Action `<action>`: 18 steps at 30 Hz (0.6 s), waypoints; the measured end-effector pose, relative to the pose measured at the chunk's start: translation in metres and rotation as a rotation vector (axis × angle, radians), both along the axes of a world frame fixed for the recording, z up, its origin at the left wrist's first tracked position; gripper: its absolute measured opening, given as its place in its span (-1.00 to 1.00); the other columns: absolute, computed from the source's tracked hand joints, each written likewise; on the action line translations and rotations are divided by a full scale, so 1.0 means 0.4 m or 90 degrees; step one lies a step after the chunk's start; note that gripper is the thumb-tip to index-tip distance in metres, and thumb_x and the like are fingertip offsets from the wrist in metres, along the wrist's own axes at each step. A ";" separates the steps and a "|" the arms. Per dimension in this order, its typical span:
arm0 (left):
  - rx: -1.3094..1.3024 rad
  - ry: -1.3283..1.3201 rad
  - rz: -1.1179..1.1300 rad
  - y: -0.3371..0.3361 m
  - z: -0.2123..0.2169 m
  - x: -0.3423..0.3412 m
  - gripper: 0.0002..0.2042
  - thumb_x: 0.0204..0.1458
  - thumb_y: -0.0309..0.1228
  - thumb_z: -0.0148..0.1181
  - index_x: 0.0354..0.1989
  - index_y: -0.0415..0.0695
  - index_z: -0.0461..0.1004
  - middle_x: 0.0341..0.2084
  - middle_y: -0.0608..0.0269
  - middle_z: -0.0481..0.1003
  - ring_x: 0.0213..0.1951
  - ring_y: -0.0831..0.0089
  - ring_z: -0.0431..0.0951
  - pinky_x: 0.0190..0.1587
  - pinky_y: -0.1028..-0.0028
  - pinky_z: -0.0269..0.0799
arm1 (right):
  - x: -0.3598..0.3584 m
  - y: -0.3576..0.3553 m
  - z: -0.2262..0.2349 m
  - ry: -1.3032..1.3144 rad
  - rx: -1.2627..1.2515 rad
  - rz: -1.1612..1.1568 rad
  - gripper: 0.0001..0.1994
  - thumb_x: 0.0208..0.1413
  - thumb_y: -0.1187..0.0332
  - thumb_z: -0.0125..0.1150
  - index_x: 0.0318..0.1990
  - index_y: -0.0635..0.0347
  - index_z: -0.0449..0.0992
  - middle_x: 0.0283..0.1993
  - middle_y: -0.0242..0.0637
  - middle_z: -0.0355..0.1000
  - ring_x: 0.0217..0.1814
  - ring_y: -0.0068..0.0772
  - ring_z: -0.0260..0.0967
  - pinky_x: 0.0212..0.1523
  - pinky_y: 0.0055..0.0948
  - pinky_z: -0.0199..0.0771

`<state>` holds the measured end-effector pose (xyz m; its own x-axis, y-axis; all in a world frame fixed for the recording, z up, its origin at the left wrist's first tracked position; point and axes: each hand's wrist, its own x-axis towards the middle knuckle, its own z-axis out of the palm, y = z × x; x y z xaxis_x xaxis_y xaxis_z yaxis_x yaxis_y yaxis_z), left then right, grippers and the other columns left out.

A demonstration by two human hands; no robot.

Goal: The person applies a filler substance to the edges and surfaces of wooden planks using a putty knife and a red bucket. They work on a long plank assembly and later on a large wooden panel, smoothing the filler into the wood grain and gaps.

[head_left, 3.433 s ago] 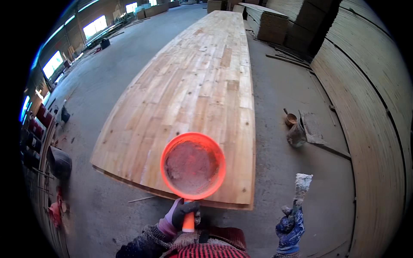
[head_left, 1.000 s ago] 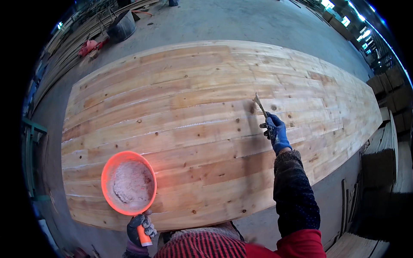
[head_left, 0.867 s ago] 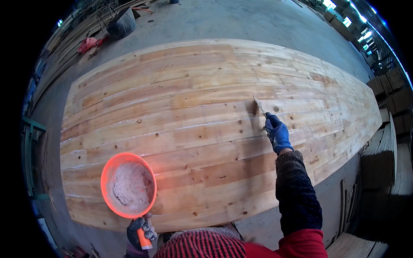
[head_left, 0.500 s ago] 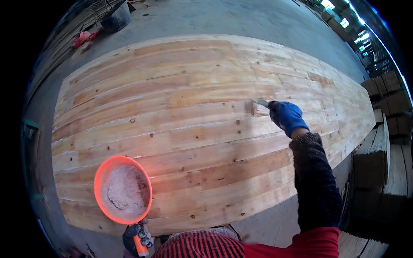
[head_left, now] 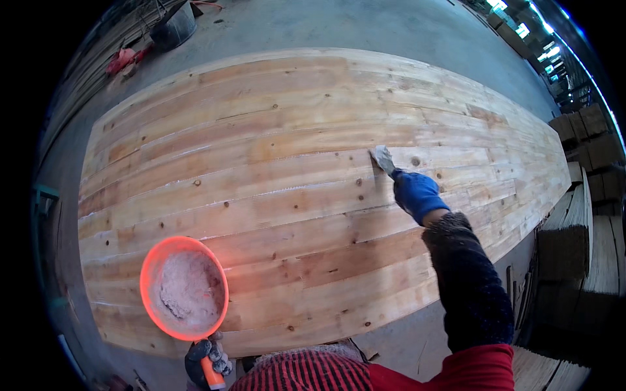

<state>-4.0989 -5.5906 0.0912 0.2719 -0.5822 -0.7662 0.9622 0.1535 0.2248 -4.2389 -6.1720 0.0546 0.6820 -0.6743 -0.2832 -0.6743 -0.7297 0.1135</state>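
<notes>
Concrete floor point(head_left: 404, 26) surrounds a long panel point(head_left: 293, 195) of glued pine boards. Right hand point(head_left: 416, 193) (blue-gloved) grips a putty knife point(head_left: 382, 158), blade pointing up-left, flat on the wood. Left hand point(head_left: 207, 360) clasps the orange handle of a round scoop point(head_left: 185, 287) holding pale filler.

Putty knife point(head_left: 382, 158) flat on wood panel point(head_left: 261, 176); orange scoop point(head_left: 185, 287) w/ pale filler, held level

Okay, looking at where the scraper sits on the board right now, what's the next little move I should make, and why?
Probably draw the scraper a short way along the seam, pressing flat. The right hand holds its blade on the wood panel beside a dark knot, and pale filler streaks already follow the seams. The orange scoop in the left hand holds more filler if the blade runs dry.
</notes>
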 end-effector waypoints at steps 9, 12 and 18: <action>-0.035 -0.004 -0.021 -0.005 -0.013 0.009 -0.59 0.16 -0.27 0.02 0.12 -0.23 0.27 -0.55 0.32 0.39 -0.59 0.39 0.43 -0.51 0.22 0.37 | 0.017 -0.110 0.103 -0.052 -0.011 0.034 -0.83 0.04 0.27 0.07 -0.34 0.04 0.59 -0.39 -0.10 0.54 -0.31 0.01 0.52 -0.30 -0.08 0.49; -0.047 0.028 0.002 -0.008 -0.016 0.000 -0.59 0.18 -0.27 -0.02 0.13 -0.25 0.26 -0.54 0.30 0.40 -0.58 0.38 0.44 -0.50 0.21 0.38 | -0.048 -0.085 0.079 0.024 -0.017 0.086 -0.85 0.02 0.27 0.09 -0.36 0.00 0.59 -0.45 -0.17 0.54 -0.34 -0.10 0.53 -0.33 -0.13 0.47; 0.134 0.130 0.083 -0.073 0.059 -0.025 -0.63 0.22 -0.14 -0.08 0.03 -0.15 0.36 -0.57 0.40 0.27 -0.58 0.48 0.28 -0.53 0.41 0.24 | -0.110 -0.085 0.265 -0.055 0.096 -0.128 -0.85 0.01 0.22 0.15 -0.33 -0.06 0.61 -0.49 -0.20 0.52 -0.39 -0.15 0.51 -0.37 -0.25 0.43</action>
<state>-4.1090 -5.6198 0.1149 0.1622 -0.3750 -0.9127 0.9659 0.2497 0.0691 -4.2829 -6.2060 0.1608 0.5640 -0.7538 -0.3373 -0.8104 -0.5837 -0.0506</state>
